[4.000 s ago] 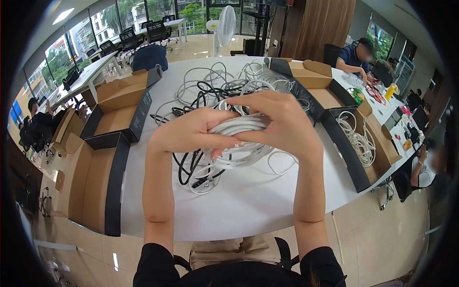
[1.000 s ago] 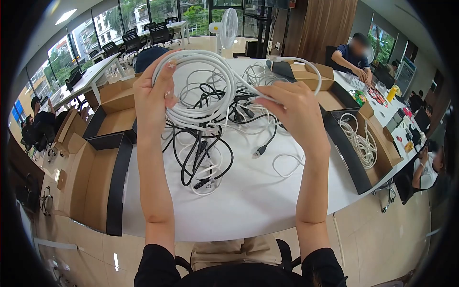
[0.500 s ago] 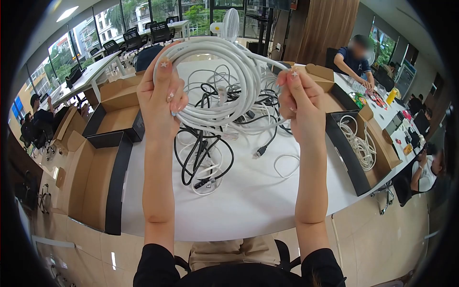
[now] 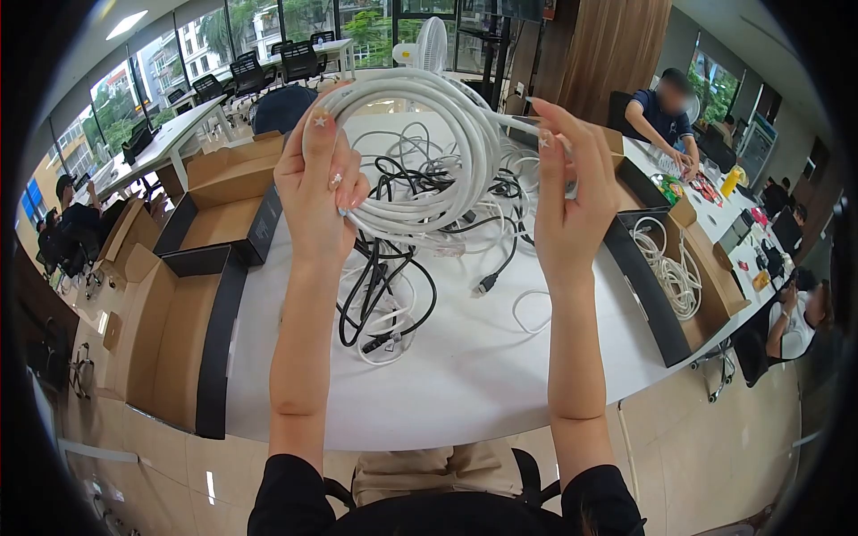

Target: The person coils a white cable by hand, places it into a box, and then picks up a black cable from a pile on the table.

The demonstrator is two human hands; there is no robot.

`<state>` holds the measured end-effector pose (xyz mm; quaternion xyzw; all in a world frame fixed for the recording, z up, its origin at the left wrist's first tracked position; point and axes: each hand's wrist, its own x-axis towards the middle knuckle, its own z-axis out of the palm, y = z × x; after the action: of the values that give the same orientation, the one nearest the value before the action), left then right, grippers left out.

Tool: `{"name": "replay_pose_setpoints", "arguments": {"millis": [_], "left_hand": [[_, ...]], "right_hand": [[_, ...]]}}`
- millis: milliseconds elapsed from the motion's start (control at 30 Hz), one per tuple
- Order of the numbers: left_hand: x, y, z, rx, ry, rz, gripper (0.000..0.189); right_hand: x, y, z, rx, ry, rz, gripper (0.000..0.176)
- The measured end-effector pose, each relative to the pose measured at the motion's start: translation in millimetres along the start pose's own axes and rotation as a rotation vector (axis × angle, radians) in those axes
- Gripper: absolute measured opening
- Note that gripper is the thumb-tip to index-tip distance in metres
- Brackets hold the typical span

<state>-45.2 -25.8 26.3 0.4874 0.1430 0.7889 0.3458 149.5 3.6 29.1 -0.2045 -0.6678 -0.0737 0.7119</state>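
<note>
A thick coil of white cable [image 4: 478,170] is held up above the table, its loops hanging in a ring. My left hand [image 4: 317,183] is closed around the coil's left side, thumb in front. From the coil's upper right, a length of the same cable runs to my right hand [image 4: 572,183]. The fingers of that hand are stretched out and apart from the thumb, with the cable passing by the thumb and index finger. Below the coil lies a tangle of black cables [image 4: 393,295] and white ones, with a black connector [image 4: 486,283] on one end.
Open cardboard boxes [image 4: 170,348] with black outsides stand on the left. At the right, another open box [image 4: 657,304] holds a bundle of white cable [image 4: 670,272]. A white fan [image 4: 433,45] stands beyond the white table [image 4: 483,384]. A person [image 4: 661,116] works at the table's far right.
My right hand has loosened from its pinch on the cable, its fingers straightening upward. My left hand and the coil have shifted slightly to the right.
</note>
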Motion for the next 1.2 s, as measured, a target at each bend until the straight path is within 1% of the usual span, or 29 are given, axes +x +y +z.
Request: {"name": "replay_pose_setpoints", "arguments": {"millis": [67, 133, 167, 267, 367, 467, 567, 667, 767, 867, 933, 1067, 1133, 1200], "left_hand": [[-1, 0, 1, 0.041, 0.008, -0.002, 0.021], [-2, 0, 3, 0.071, -0.003, -0.002, 0.037], [-3, 0, 4, 0.078, -0.007, -0.005, 0.038], [-4, 1, 8, 0.107, -0.019, -0.013, 0.038], [-2, 6, 4, 0.124, -0.047, -0.038, 0.038], [0, 10, -1, 0.089, -0.096, -0.098, 0.038], [-2, 11, -2, 0.119, -0.134, -0.126, 0.039], [-6, 10, 0, 0.154, -0.166, -0.141, 0.038], [-11, 8, 11, 0.161, -0.21, -0.156, 0.037], [-15, 2, 16, 0.176, -0.233, -0.174, 0.035], [-17, -2, 18, 0.171, -0.275, -0.221, 0.033], [-27, -10, 27, 0.252, -0.374, -0.292, 0.032], [-32, -11, 35, 0.267, -0.413, -0.362, 0.031], [-33, -12, 36, 0.234, -0.39, -0.332, 0.032]], "right_hand": [[6, 13, -1, -0.259, 0.039, -0.35, 0.028], [4, 12, -5, -0.301, -0.036, -0.401, 0.037], [3, 10, -7, -0.324, -0.075, -0.427, 0.041], [3, 5, -8, -0.383, -0.119, -0.48, 0.041], [5, 14, -6, -0.411, -0.029, -0.6, 0.037], [2, 10, -7, -0.428, 0.003, -0.617, 0.035], [0, 11, -10, -0.467, 0.037, -0.58, 0.032], [3, 10, -10, -0.502, 0.119, -0.574, 0.028], [2, 16, -15, -0.435, 0.124, -0.456, 0.022], [1, 7, -14, -0.291, 0.163, -0.24, 0.016], [3, 8, -14, -0.237, 0.231, -0.198, 0.013], [9, 18, -20, -0.176, 0.321, -0.122, 0.008], [12, 23, -24, -0.157, 0.343, -0.14, 0.007], [15, 26, -25, -0.135, 0.363, -0.161, 0.007]]}}
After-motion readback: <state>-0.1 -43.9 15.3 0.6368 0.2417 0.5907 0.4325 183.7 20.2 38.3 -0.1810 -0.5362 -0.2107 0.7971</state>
